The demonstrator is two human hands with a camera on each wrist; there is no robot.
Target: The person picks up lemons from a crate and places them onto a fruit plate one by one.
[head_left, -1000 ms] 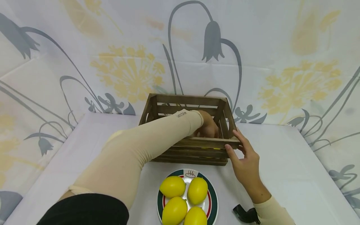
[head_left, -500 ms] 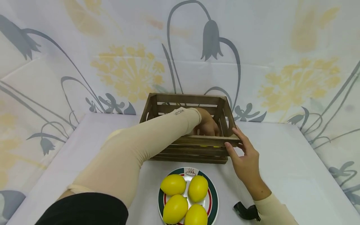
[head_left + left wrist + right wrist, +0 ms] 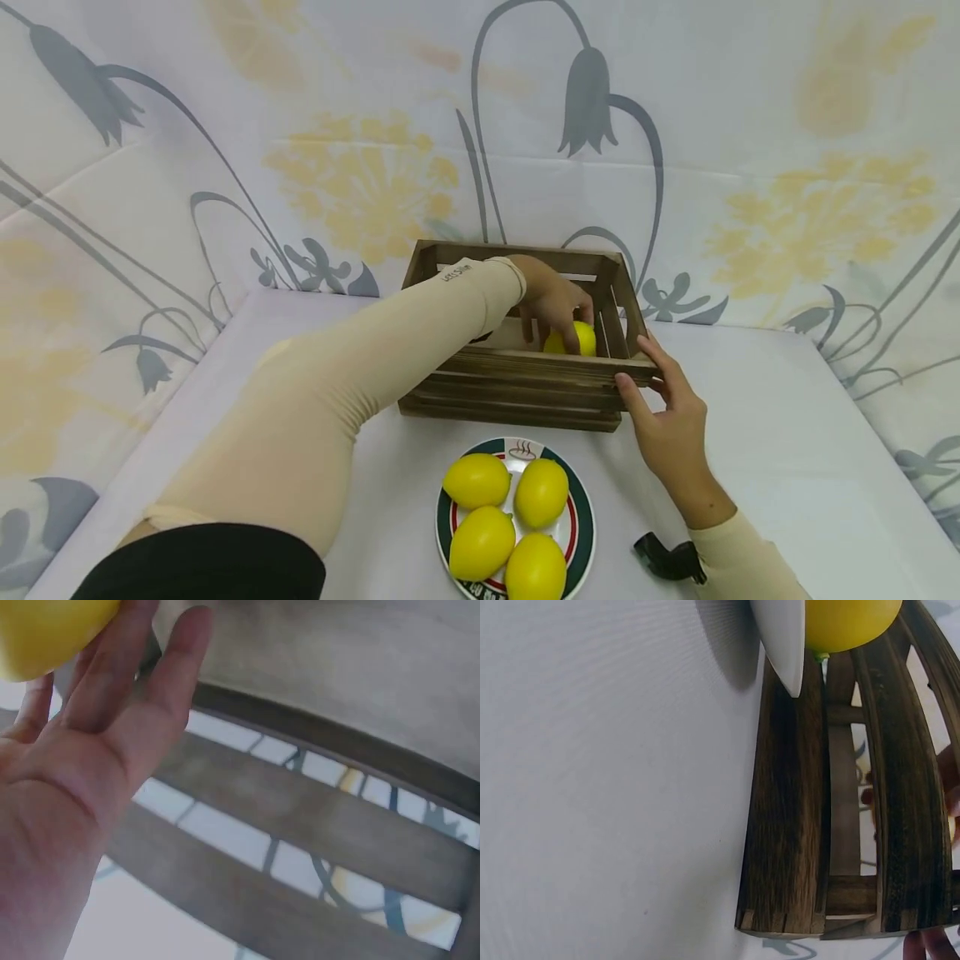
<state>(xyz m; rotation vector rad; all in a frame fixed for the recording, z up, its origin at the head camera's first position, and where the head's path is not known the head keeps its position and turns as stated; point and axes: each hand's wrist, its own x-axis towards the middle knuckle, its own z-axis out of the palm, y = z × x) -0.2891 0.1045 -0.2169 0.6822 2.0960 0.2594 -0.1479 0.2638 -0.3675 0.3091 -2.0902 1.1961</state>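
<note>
My left hand [image 3: 551, 296] reaches down into a brown slatted wooden crate [image 3: 517, 367] and holds a yellow lemon [image 3: 576, 337] in its fingers, near the crate's right end. In the left wrist view this lemon [image 3: 49, 634] sits at the fingertips, cut off by the frame. My right hand [image 3: 671, 421] grips the crate's front right corner, thumb on the front rim and fingers round the end. The right wrist view shows the front slats [image 3: 791, 787], with some of my fingertips [image 3: 926, 945] at the bottom edge.
A round plate [image 3: 583, 517] with a dark green rim stands in front of the crate, bearing several lemons [image 3: 482, 543]. To its right lies a black curved object [image 3: 667, 560], partly hidden by my right sleeve. Patterned cloth [image 3: 375, 192] hangs behind the crate.
My left hand has risen inside the crate, and the lemon in its fingers now shows above the front rim. My right hand keeps its hold on the corner. The head view has shifted slightly.
</note>
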